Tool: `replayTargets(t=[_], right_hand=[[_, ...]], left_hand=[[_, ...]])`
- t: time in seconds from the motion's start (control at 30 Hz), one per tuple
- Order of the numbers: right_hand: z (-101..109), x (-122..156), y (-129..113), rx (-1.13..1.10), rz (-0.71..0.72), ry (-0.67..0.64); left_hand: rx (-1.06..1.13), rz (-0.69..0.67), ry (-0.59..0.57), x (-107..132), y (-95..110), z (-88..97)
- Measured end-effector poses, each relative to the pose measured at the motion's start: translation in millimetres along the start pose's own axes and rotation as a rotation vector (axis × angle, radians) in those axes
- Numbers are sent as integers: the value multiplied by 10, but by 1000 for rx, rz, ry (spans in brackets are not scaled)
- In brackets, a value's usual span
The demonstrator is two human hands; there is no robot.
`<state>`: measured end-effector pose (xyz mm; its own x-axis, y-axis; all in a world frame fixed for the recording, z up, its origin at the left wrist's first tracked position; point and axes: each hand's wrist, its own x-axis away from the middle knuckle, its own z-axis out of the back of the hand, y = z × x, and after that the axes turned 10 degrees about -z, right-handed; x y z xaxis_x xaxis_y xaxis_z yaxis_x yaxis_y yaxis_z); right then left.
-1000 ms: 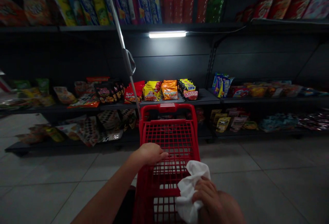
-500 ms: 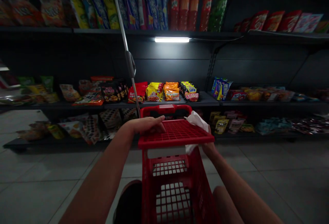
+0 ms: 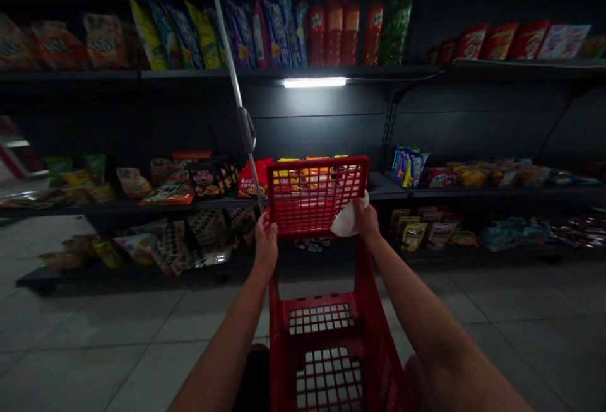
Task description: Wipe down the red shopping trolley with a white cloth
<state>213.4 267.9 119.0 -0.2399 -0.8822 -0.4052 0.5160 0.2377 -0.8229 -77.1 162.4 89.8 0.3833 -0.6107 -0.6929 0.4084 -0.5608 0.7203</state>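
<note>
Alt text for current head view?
Right hand holds a white cloth at the right edge of a grid flap on a red shopping cart; left hand at the flap's lower left corner. Behind, dark shelves of snack packets and drink bottles, lit by a tube light.

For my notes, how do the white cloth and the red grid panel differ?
The white cloth looks limp; the red grid panel looks stiff. The cloth shows no holes, while the panel is full of them. The cloth appears smaller than the panel. Both are at the right hand.
</note>
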Motion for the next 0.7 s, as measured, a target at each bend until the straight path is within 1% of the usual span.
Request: replayTargets(t=[0.03, 0.07, 0.13, 0.2, 0.27, 0.37, 0.43, 0.5, 0.53, 0.63, 0.7], right_hand=[[7, -56, -17, 32, -29, 1], [16, -117, -34, 59, -55, -2], [43, -251, -60, 101, -86, -24], [72, -391, -72, 127, -118, -57], [90, -517, -65, 136, -159, -69], [75, -613, -26, 131, -195, -33], [31, -584, 15, 120, -187, 9], [-35, -488, 67, 114, -135, 91], [-73, -426, 95, 124, -75, 149], [-213, -234, 172, 210, 163, 307], [-347, -121, 184, 268, 250, 348]], left_hand=[[-42, 5, 2, 105, -84, -65], [-101, -12, -26, 190, -144, -131], [-352, -64, -135, 297, -196, -250], [-629, -121, -275, 339, -183, -345], [-831, -162, -411, 356, -145, -419], [-997, -223, -584, 394, -103, -500], [-1060, -252, -658, 426, -94, -534], [-1106, -256, -686, 440, -94, -551], [-1119, -250, -689, 438, -97, -555], [-1124, -236, -693, 405, -111, -558], [-1120, -241, -691, 383, -123, -561]])
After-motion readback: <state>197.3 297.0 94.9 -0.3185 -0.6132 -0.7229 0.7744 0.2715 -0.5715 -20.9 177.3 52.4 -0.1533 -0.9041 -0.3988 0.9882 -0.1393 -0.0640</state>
